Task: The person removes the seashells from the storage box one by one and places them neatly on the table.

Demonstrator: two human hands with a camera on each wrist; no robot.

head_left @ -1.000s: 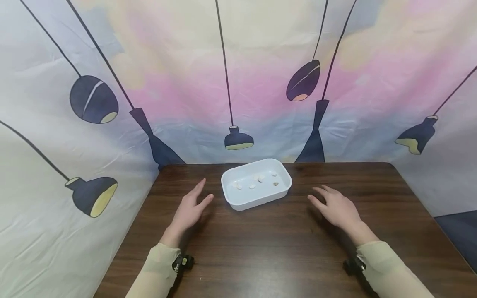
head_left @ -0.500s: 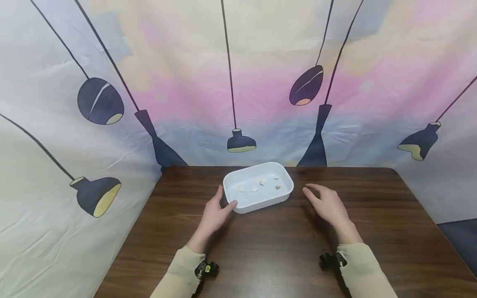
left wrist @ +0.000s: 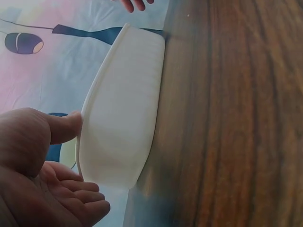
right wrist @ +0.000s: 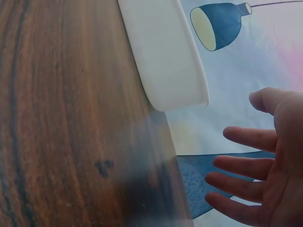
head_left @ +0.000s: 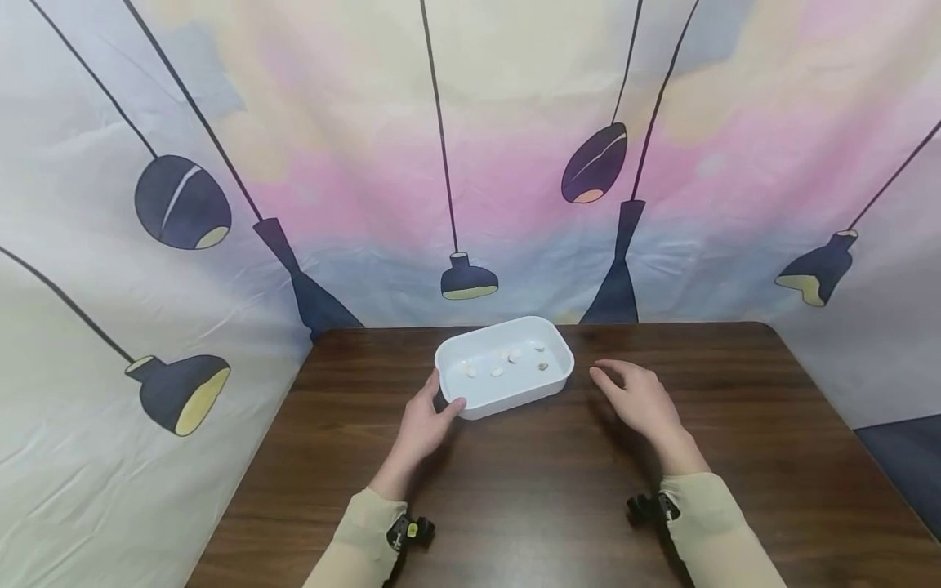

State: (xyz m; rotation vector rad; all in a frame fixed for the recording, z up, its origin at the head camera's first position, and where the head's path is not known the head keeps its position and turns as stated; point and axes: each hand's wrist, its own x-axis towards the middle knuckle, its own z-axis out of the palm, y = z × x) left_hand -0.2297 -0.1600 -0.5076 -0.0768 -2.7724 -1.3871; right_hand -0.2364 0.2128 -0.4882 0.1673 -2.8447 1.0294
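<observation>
While the left hand [head_left: 421, 426] is at the near left corner of the white tray [head_left: 518, 398] in the head view, its thumb and fingers are spread on either side of that corner. The tray sits flat near the far edge of the table [head_left: 515, 498], with a few small pieces [head_left: 497, 371] (mostly pale, one brownish) inside it. The right hand [head_left: 647, 408] hovers just beside the tray's right end, apart from it.

From the left wrist, the thumb tip touches the tray and the fingers bend loosely by its end; how firmly they press, I cannot tell.

From the right wrist, the right hand's fingers are spread and relaxed, a gap separating them from the tray.
</observation>
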